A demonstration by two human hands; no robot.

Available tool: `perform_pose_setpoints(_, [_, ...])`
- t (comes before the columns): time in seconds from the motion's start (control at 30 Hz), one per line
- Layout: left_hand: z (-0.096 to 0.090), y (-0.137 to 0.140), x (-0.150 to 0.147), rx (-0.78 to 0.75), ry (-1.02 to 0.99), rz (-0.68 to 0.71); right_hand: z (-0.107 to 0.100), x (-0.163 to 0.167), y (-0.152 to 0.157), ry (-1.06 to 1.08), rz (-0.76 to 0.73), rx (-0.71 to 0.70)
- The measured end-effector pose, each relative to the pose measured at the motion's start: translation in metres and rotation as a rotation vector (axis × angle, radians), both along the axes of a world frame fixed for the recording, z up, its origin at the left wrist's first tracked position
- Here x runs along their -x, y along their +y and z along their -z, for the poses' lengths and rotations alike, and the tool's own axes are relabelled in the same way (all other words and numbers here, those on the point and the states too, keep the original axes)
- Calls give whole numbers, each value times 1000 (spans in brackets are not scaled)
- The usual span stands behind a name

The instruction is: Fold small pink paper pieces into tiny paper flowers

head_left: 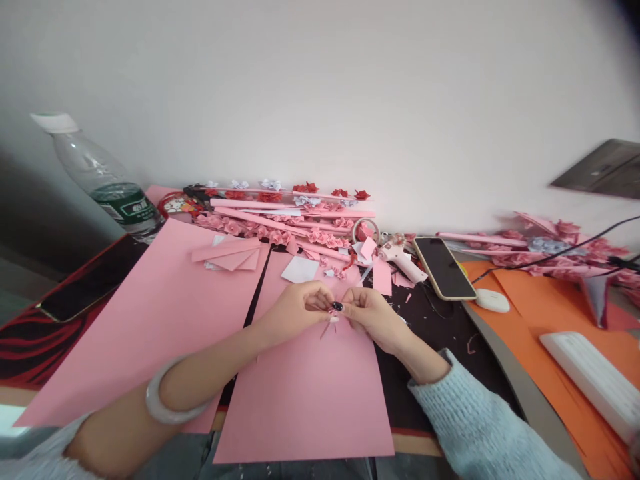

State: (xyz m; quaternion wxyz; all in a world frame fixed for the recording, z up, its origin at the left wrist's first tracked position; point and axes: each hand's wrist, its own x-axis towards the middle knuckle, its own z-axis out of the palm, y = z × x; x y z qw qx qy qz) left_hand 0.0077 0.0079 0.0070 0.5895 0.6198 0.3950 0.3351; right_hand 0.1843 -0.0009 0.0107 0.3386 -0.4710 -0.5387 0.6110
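My left hand (295,308) and my right hand (376,319) meet over a large pink paper sheet (310,400), fingertips pinched together. Between them is a small strip of pink paper (328,328), mostly covered by the fingers, with thin ends sticking out below. Both hands appear closed on it. Just beyond the left hand lies a white paper square (300,269). A pink glue gun (403,261) rests past the right hand, beside a pink paper slip (383,276).
Pink paper flowers (280,237) and rolled paper sticks line the wall. A water bottle (113,177) stands at left near a dark phone (83,287). To the right are another phone (444,268), a white earphone case (493,300), orange sheets (530,313) and a white power strip (590,377).
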Motion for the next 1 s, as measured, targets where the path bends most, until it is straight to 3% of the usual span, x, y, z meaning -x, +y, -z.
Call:
perform_pose_setpoints(0.3, [0,0,-1,73,-45,7,-3,0,-1,-1,-20,63])
perform_pose_setpoints(0.7, [4,2,0,103,-141,50,-3,-7,0,208,-168,224])
perform_pose_setpoints(1.0, [5,5,2,64,-107,-6,-3,-3,1,308,-57,173])
